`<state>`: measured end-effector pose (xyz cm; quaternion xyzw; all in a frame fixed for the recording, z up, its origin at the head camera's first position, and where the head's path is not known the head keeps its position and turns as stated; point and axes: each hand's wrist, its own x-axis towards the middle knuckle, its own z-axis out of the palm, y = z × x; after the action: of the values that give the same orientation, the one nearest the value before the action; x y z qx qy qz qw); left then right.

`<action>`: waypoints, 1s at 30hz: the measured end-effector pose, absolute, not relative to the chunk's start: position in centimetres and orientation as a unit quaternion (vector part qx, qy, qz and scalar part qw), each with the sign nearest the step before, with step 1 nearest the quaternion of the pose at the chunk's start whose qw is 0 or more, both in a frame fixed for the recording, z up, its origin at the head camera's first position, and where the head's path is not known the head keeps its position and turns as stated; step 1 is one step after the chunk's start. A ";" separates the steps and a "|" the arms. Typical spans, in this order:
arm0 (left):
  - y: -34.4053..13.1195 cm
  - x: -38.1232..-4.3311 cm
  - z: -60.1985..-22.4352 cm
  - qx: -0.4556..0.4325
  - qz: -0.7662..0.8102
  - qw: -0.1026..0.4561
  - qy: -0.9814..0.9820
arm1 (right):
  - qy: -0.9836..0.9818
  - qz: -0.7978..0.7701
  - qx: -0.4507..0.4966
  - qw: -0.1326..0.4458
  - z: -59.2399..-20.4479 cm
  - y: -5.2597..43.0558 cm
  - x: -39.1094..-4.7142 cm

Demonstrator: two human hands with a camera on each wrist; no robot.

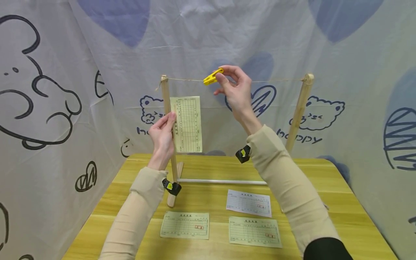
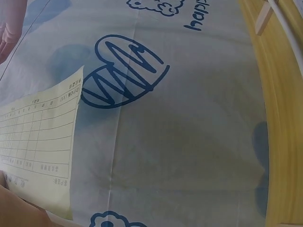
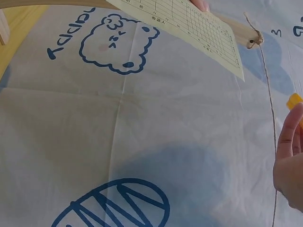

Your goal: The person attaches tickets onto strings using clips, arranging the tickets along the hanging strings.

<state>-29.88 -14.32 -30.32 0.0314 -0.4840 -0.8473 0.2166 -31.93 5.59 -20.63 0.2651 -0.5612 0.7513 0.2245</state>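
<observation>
In the head view my left hand [image 1: 163, 135] pinches the left edge of a yellow printed form [image 1: 188, 126], held upright beside the left wooden post [image 1: 166, 97]. The form's top edge hangs below the string [image 1: 185, 79], apart from it. My right hand [image 1: 238, 90] pinches a yellow clothespin [image 1: 212, 77] between thumb and fingers, its tip at the string. Only part of the clothespin [image 3: 294, 101] shows in the right wrist view, where the string [image 3: 271, 104] runs past it. The left wrist view shows the form [image 2: 40, 146] with a bit of the left hand under it.
Two yellow forms [image 1: 185, 225] [image 1: 255, 232] and a whitish form [image 1: 248, 203] lie on the wooden table [image 1: 136, 180]. A right post [image 1: 300, 108] holds the string's other end. A white rod [image 1: 221, 181] joins the posts low down. A patterned curtain [image 1: 208, 32] hangs behind.
</observation>
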 end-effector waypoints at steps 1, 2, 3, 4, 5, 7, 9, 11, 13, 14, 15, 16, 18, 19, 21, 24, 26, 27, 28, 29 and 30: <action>-14.3 -29.9 -30.3 0.032 -0.848 0.216 -0.484 | -0.564 0.749 0.266 0.226 -20.6 5.5 -32.0; -14.3 -29.9 -30.3 0.032 -0.848 0.216 -0.484 | -0.566 0.747 0.266 0.226 -20.5 5.4 -32.0; -14.3 -29.9 -30.3 0.032 -0.848 0.215 -0.484 | -0.568 0.744 0.268 0.228 -20.4 5.3 -32.1; -14.3 -29.9 -30.2 0.032 -0.848 0.214 -0.484 | -0.569 0.743 0.269 0.229 -20.4 5.2 -32.2; -14.3 -29.9 -30.2 0.031 -0.848 0.213 -0.485 | -0.571 0.739 0.271 0.232 -20.3 5.1 -32.2; -14.4 -29.9 -30.1 0.031 -0.846 0.212 -0.488 | -0.574 0.735 0.272 0.236 -20.1 4.9 -32.4; -14.4 -29.9 -30.1 0.031 -0.846 0.211 -0.488 | -0.575 0.733 0.273 0.240 -19.9 4.7 -32.5; -14.4 -29.9 -30.0 0.032 -0.846 0.212 -0.489 | -0.576 0.732 0.272 0.244 -19.7 4.4 -32.6; -14.4 -29.9 -30.0 0.032 -0.846 0.212 -0.488 | -0.578 0.729 0.271 0.246 -19.6 4.2 -32.6; -14.4 -30.0 -29.9 0.032 -0.847 0.213 -0.486 | -0.580 0.727 0.271 0.248 -19.5 4.1 -32.7; -14.4 -30.0 -29.9 0.031 -0.847 0.215 -0.485 | -0.583 0.724 0.271 0.249 -19.4 4.0 -32.7; -14.4 -30.1 -29.9 0.031 -0.847 0.216 -0.485 | -0.586 0.722 0.270 0.250 -19.3 3.9 -32.7; -14.4 -30.2 -29.9 0.030 -0.848 0.217 -0.483 | -0.594 0.714 0.268 0.256 -19.3 3.7 -32.8; -14.4 -30.2 -29.8 0.029 -0.847 0.217 -0.483 | -0.599 0.709 0.268 0.259 -19.2 3.6 -32.8; -14.4 -30.3 -29.8 0.028 -0.846 0.218 -0.485 | -0.603 0.705 0.266 0.263 -19.1 3.4 -32.9; -14.4 -30.3 -29.7 0.028 -0.844 0.219 -0.488 | -0.613 0.695 0.264 0.268 -19.0 3.1 -33.0; -14.4 -30.3 -29.6 0.027 -0.843 0.218 -0.491 | -0.617 0.691 0.263 0.269 -18.8 2.9 -33.1; -14.4 -30.3 -29.5 0.025 -0.843 0.218 -0.490 | -0.620 0.688 0.262 0.271 -18.7 2.8 -33.2; -14.4 -30.4 -29.5 0.025 -0.844 0.218 -0.490 | -0.626 0.681 0.262 0.275 -18.6 2.7 -33.2; -14.4 -30.4 -29.4 0.024 -0.842 0.219 -0.492 | -0.630 0.677 0.261 0.277 -18.5 2.5 -33.3; -14.4 -30.4 -29.3 0.023 -0.842 0.221 -0.492 | -0.634 0.672 0.260 0.280 -18.4 2.4 -33.3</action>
<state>-30.42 -14.36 -29.32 0.0229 -0.4922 -0.8416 0.2211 -33.33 2.40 -18.41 0.2600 -0.6342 0.6720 0.2802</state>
